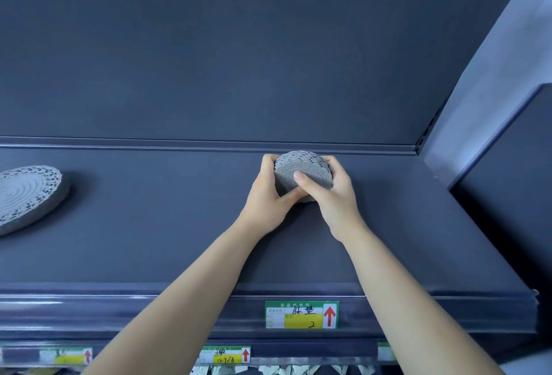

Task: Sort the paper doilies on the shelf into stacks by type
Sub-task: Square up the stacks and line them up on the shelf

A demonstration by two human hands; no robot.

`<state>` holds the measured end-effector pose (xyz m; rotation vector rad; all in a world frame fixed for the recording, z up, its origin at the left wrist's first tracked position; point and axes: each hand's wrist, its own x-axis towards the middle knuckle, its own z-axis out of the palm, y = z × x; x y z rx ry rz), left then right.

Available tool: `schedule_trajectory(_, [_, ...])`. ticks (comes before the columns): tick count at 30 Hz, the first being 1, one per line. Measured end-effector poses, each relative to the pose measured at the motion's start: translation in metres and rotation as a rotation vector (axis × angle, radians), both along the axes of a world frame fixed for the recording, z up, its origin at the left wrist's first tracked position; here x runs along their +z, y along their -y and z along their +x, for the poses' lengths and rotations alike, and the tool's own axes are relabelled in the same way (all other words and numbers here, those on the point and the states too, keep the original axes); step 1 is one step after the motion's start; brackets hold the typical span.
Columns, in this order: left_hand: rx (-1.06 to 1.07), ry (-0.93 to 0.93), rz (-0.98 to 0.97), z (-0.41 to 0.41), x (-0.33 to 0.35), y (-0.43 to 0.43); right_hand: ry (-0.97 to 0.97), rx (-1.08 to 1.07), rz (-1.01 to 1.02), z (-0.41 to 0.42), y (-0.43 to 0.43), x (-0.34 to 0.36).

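The small stack of doilies (302,169) looks light, soft and easy to tear. Hold it by its sides, as one pile. It is on the shelf (418,225), straight behind the green price tag (301,314). The left hand (268,195) and right hand (333,195) wrap round it, one each side. The big doily stack (27,195) lies far left of the tag.
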<state>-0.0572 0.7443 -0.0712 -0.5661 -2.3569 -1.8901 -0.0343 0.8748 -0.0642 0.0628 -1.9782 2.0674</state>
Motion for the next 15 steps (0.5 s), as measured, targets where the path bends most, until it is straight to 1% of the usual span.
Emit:
schedule_trajectory(2, [0.016, 0.016, -0.001, 0.002, 0.002, 0.000, 0.003, -0.037, 0.012, 0.003, 0.001, 0.003])
schedule_trajectory(4, [0.030, 0.052, -0.003, 0.006, 0.005, 0.000, -0.016, -0.071, 0.066, 0.007, 0.003, 0.006])
schedule_trajectory(6, [0.027, 0.106, 0.022, 0.009, 0.011, 0.003, -0.027, -0.103, 0.179, 0.009, 0.003, 0.011])
schedule_trajectory(8, [-0.001, 0.178, 0.044, 0.012, 0.022, 0.007, 0.003, -0.132, 0.300, 0.012, 0.001, 0.018])
schedule_trajectory(9, [-0.020, 0.220, 0.053, 0.013, 0.027, 0.010, 0.043, -0.151, 0.305, 0.013, -0.001, 0.022])
schedule_trajectory(12, [-0.050, 0.396, 0.083, 0.021, 0.041, 0.015, 0.251, -0.134, 0.164, 0.019, -0.006, 0.030])
schedule_trajectory(13, [-0.050, 0.444, 0.048, 0.024, 0.044, 0.016, 0.312, -0.127, 0.176, 0.020, -0.007, 0.028])
schedule_trajectory(15, [-0.023, 0.461, -0.092, 0.030, 0.043, 0.016, 0.380, -0.120, 0.303, 0.023, -0.004, 0.022])
